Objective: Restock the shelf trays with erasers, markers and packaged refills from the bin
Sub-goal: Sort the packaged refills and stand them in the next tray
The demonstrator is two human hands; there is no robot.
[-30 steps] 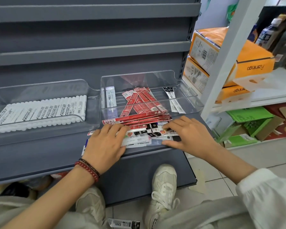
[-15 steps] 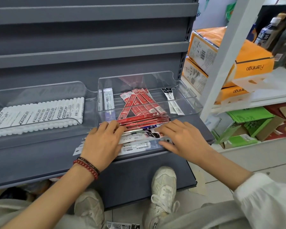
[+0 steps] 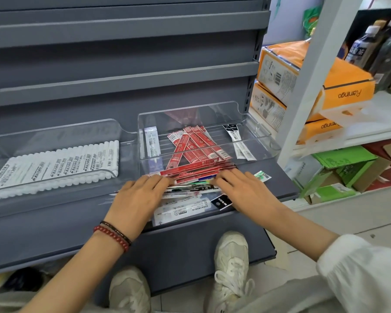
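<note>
Refills (image 3: 183,208) sit fanned along the shelf's (image 3: 54,222) front edge, just before the right tray (image 3: 190,114), your left hand (image 3: 138,197) and right hand (image 3: 246,190) pressing flat, fingers straight, so sweep them square before lifting them in.

The grey metal shelf (image 3: 54,224) before me carries a clear plastic left tray (image 3: 54,134), a clear plastic right tray (image 3: 254,125) beside it, and a loose heap of flat refill packets (image 3: 185,208) in front.

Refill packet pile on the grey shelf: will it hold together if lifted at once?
Probably not: the pile of flat red, white and black plastic refill packets is already fanned out, so the glossy sleeves likely slide. Long and thin, they probably flop at the ends. Thin film suggests they are light.
</note>
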